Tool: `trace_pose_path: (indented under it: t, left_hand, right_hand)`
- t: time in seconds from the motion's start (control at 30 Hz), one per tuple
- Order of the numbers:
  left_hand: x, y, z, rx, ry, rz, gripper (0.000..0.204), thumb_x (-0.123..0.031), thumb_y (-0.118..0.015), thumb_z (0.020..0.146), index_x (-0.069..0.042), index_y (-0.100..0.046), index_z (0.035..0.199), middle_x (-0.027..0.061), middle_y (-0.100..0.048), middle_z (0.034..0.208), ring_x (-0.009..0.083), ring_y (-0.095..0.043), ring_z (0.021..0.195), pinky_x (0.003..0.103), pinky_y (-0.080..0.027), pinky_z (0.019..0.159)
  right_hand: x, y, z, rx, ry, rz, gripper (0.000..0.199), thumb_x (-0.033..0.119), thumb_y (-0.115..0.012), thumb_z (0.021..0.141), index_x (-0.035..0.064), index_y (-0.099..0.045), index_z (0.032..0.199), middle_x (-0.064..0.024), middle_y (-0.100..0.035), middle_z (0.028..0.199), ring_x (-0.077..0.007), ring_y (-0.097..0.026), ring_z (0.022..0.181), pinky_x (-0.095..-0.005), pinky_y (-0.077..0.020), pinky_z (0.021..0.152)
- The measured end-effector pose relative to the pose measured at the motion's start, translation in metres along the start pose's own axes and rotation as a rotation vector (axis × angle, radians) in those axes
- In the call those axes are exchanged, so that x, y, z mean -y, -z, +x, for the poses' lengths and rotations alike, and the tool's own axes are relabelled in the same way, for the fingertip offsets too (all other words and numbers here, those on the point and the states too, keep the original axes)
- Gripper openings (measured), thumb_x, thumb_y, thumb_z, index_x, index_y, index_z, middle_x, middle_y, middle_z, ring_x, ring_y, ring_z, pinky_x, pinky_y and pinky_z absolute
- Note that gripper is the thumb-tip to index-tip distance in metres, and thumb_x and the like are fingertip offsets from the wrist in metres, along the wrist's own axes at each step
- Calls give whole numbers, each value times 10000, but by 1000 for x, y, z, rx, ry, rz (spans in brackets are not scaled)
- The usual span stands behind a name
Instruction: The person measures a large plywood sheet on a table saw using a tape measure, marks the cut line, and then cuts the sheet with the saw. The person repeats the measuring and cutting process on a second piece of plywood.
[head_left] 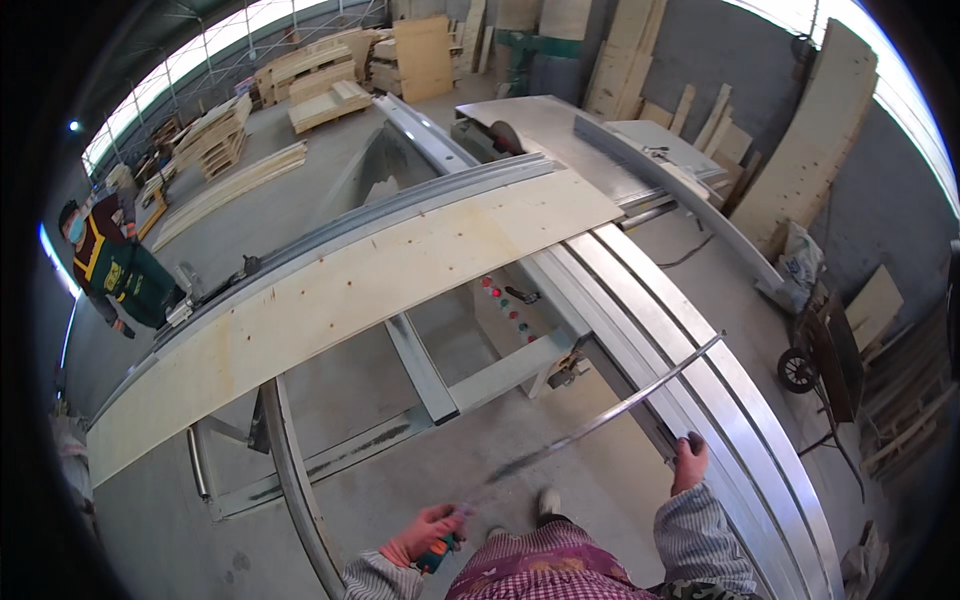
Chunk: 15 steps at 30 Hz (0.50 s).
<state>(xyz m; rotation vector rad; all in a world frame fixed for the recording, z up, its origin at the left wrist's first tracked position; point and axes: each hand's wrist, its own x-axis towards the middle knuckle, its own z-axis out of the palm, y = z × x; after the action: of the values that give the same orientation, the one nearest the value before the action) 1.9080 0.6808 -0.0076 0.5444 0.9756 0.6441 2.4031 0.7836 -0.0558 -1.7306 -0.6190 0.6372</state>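
My left hand (425, 533), in an orange glove, grips a small tape measure body with a green and orange case. Its long metal blade (600, 420) runs up and to the right and ends near the aluminium rails of the saw's sliding table (700, 380). My right hand (688, 460) rests on the near edge of those rails, fingers curled over it, close to where the blade crosses. A long pale plywood board (340, 290) lies across the machine's carriage, beyond both hands.
A circular saw blade (503, 135) sticks up from the machine top at the back. Another person in a dark green and red jacket (115, 270) stands at the far left. Stacks of boards fill the rear; a wheelbarrow (815, 365) stands at the right.
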Motion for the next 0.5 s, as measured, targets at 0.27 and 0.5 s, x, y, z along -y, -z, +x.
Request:
trace_pose_path:
  t: [0.27, 0.5]
  left_hand:
    - [-8, -17, 96, 19, 86, -180, 428, -336, -528, 952, -26, -535, 1248, 70, -619, 812, 145, -607, 711, 281, -518, 646]
    - [-101, -41, 138, -81, 53, 3, 410, -337, -556, 938, -52, -563, 1233, 45, -614, 806, 146, -599, 714, 277, -500, 627]
  right_hand:
    - [76, -176, 29, 721, -216, -4, 356, 176, -622, 857, 9, -540, 1161, -51, -615, 940, -146, -590, 806, -289, -488, 711]
    - [116, -268, 97, 1077, -763, 236, 474, 263, -623, 881, 43, -455, 1266, -116, -586, 1101, -239, -614, 925, -371, -521, 811]
